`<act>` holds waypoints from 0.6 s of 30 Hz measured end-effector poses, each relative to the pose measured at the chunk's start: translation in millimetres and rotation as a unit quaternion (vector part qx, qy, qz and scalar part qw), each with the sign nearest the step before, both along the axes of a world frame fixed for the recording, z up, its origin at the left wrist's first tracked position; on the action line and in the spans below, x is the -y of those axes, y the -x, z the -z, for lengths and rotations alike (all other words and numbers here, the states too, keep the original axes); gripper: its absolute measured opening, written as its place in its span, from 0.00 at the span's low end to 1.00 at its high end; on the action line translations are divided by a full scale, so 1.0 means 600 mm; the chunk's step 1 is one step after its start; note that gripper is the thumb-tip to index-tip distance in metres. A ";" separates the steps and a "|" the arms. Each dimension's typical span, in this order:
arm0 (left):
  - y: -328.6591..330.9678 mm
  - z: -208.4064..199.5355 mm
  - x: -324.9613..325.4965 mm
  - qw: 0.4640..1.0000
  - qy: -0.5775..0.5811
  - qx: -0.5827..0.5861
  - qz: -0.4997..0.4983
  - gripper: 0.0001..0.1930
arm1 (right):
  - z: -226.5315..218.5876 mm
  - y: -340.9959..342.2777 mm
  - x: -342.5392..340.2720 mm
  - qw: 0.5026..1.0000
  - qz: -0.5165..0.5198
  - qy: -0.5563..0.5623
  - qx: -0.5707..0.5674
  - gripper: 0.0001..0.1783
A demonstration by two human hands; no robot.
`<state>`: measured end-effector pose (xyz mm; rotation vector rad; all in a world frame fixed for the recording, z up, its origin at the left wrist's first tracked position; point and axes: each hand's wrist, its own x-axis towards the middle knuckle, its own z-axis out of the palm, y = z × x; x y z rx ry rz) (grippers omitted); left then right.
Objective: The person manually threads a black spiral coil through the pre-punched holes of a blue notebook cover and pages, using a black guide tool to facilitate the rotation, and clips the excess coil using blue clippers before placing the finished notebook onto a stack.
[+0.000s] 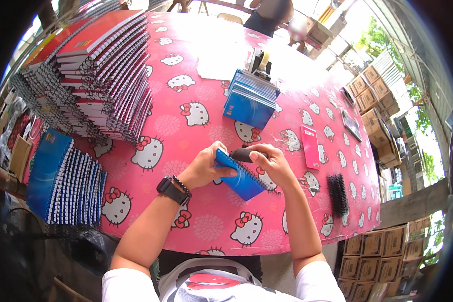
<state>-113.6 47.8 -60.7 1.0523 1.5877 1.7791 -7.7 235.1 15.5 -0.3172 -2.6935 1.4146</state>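
My left hand grips a small blue notebook by its upper left corner, thumb on the cover. A black spiral binding runs along the notebook's upper right edge. My right hand is closed around a dark tool with a thick black handle, held against the spiral's upper end. The tool's working tip is hidden, so its exact kind cannot be made out. Just beyond my hands stands a pile of blue notebooks. To the right lie a pink card and a bundle of black spiral coils.
Tall stacks of red spiral notebooks and a leaning row of blue spiral notebooks fill the left side. A tape dispenser and white paper are at the back. A phone lies near the right edge. Cardboard boxes stand beyond the table.
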 end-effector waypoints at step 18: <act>-0.070 -0.102 -0.004 0.976 0.037 -0.183 -0.107 0.14 | -0.040 -0.057 0.075 0.957 -0.010 -0.060 -0.282 0.18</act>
